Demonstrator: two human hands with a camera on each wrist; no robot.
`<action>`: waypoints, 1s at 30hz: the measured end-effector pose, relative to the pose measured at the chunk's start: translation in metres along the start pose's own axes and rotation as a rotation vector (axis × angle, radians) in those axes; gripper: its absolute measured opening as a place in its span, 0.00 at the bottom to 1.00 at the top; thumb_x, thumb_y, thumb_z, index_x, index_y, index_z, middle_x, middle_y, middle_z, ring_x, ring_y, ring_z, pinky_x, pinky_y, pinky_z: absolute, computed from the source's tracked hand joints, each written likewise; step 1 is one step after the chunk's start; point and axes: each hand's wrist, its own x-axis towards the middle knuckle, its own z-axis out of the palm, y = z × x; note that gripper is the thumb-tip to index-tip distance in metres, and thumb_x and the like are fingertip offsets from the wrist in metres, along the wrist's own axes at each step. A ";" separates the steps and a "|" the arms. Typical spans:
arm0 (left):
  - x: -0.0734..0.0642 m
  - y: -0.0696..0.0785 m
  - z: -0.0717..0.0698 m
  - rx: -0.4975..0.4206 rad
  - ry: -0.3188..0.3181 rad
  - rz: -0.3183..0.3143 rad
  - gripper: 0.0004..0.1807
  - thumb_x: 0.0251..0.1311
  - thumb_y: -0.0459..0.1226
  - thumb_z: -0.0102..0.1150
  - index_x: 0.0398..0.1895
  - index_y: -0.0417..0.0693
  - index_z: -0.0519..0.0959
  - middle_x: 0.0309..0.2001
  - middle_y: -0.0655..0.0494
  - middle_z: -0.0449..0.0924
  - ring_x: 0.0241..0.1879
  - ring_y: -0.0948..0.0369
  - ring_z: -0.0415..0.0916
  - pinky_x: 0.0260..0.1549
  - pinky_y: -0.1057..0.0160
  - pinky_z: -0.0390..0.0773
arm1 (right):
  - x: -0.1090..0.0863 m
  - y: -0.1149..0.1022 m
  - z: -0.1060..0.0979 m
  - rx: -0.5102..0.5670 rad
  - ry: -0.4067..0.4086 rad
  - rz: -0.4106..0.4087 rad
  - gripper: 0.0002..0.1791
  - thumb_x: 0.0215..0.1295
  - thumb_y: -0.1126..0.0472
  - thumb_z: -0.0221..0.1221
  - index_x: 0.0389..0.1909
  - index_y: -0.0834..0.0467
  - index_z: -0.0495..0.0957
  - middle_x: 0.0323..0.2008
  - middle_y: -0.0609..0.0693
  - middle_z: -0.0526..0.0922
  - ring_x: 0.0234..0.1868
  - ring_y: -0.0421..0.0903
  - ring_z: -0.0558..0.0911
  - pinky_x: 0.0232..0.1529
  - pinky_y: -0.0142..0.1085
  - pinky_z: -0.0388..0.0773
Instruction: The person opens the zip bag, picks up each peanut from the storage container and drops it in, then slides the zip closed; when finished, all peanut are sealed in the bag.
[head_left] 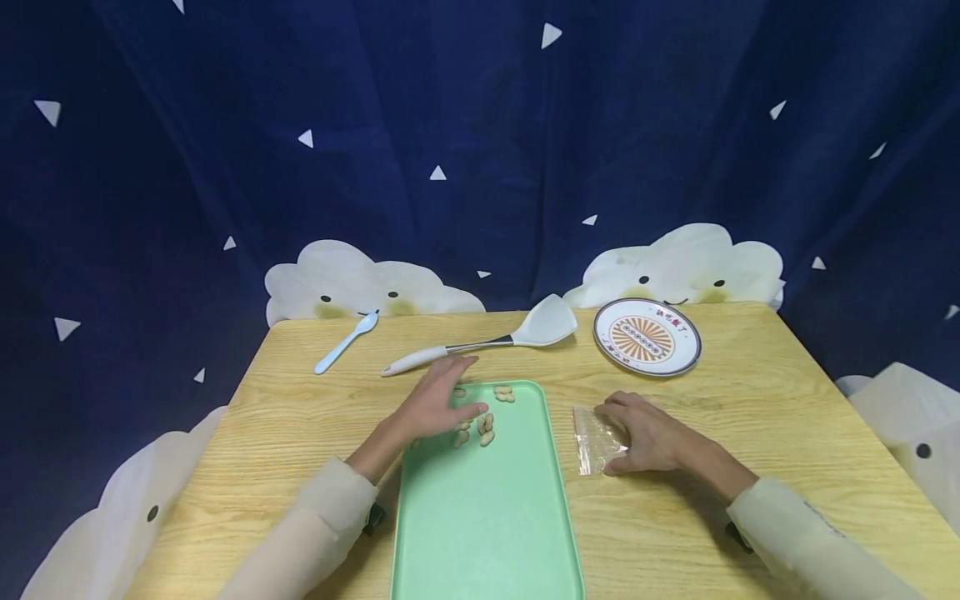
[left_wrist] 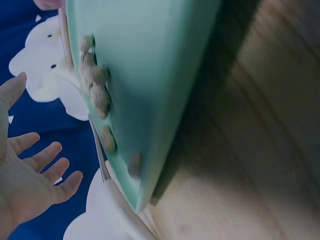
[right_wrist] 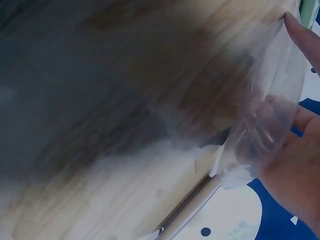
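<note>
My left hand (head_left: pixel 438 404) reaches over the far left part of a green tray (head_left: pixel 487 517), fingers spread and thumb apart, holding nothing. Several peanuts in their shells (head_left: pixel 486 429) lie on the tray beneath and beside it. The left wrist view shows the peanuts (left_wrist: pixel 99 95) in a row toward one end, apart from the fingers. To the right of the tray, my right hand (head_left: pixel 647 433) holds a clear zip bag (head_left: pixel 591 442) between thumb and fingers. In the right wrist view the thumb meets one edge of the bag (right_wrist: pixel 265 115), and fingers show through the film.
Behind the tray lies a white spatula (head_left: pixel 547 321), its handle close to my left fingertips. A light blue spoon (head_left: pixel 347 343) is at the back left. A patterned plate (head_left: pixel 647 337) sits at the back right of the wooden table (head_left: pixel 765 392), before a dark blue curtain (head_left: pixel 495 108).
</note>
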 end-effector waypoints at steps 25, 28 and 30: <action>0.028 0.046 0.034 -0.469 -0.093 -0.055 0.17 0.62 0.47 0.58 0.48 0.46 0.81 0.41 0.54 0.83 0.43 0.60 0.79 0.44 0.61 0.77 | -0.003 0.000 0.000 0.237 0.211 0.042 0.37 0.42 0.40 0.72 0.52 0.56 0.78 0.49 0.48 0.80 0.52 0.50 0.79 0.55 0.48 0.74; 0.031 0.052 0.041 -0.578 -0.143 -0.064 0.13 0.63 0.42 0.58 0.45 0.44 0.82 0.39 0.48 0.84 0.41 0.55 0.82 0.40 0.64 0.78 | -0.003 -0.001 -0.001 0.257 0.235 0.033 0.36 0.42 0.40 0.72 0.51 0.55 0.78 0.51 0.49 0.80 0.54 0.52 0.79 0.56 0.50 0.74; 0.032 0.056 0.046 -0.653 -0.177 -0.075 0.13 0.64 0.39 0.57 0.44 0.39 0.81 0.40 0.43 0.84 0.41 0.51 0.83 0.41 0.62 0.80 | -0.002 -0.002 -0.001 0.270 0.249 0.026 0.35 0.43 0.40 0.72 0.51 0.55 0.78 0.51 0.50 0.81 0.55 0.53 0.78 0.56 0.51 0.73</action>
